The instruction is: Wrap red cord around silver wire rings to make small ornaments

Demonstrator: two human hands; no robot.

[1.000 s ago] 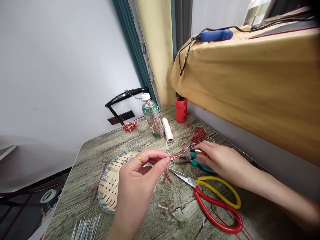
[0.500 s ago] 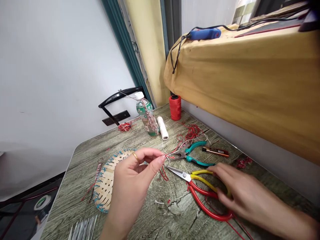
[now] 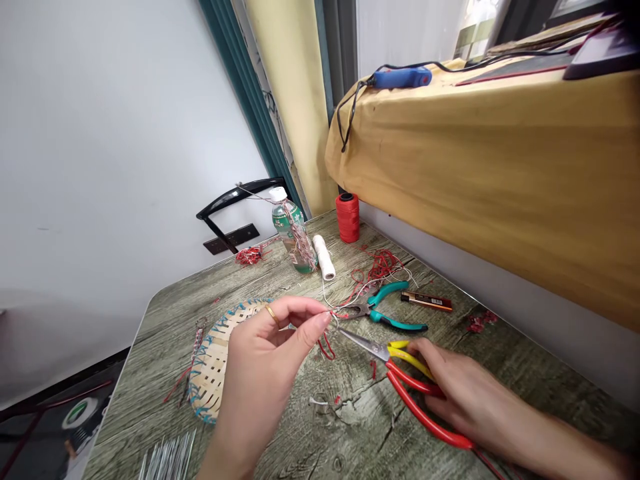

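My left hand (image 3: 267,363), with a ring on one finger, pinches a thin red and white cord (image 3: 327,347) between thumb and fingertips. Loose red ends hang below the pinch. My right hand (image 3: 463,387) has its fingers around the handles of a pair of scissors (image 3: 369,344), one yellow and one red. The blades look closed, and their tip points at the cord just right of my left fingertips. Behind lie teal-handled pliers (image 3: 395,323), their jaws close to the cord. A woven bamboo piece (image 3: 213,373) edged with blue lacing is partly hidden by my left hand.
A plastic bottle (image 3: 290,230) wound with cord stands at the back, near a white thread spool (image 3: 324,259) and a red spool (image 3: 347,219). Tangled red cord (image 3: 384,265), a lighter (image 3: 427,301) and a bundle of metal wires (image 3: 169,457) lie on the wooden table (image 3: 280,440).
My right hand has closed further around the scissors' handles, and the scissors have shifted slightly, their tip a little right. My left hand keeps its pinch in place.
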